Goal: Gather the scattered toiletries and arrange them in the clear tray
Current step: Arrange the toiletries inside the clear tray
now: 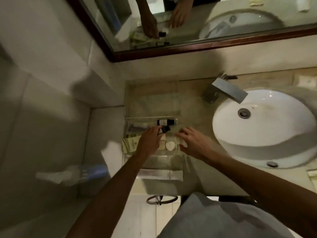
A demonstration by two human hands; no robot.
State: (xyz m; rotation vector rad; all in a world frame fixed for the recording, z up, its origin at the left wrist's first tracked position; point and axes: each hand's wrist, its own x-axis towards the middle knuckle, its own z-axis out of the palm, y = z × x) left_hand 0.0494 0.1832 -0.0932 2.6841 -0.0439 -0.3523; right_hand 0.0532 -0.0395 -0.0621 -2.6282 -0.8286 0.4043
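You see a clear glossy plastic tray on a matt, mottled stone counter. Sink basin: glossy white ceramic; faucet: polished metal. Mirror frame: dark varnished wood.

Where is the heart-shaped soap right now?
In the head view, the heart-shaped soap lies in the clear tray, between the left hand and right hand.

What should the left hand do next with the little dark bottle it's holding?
Probably lower the small dark bottle beside the bottle already lying at the far end of the clear tray. The left hand holds it just over that spot, while the right hand rests at the tray's right edge.
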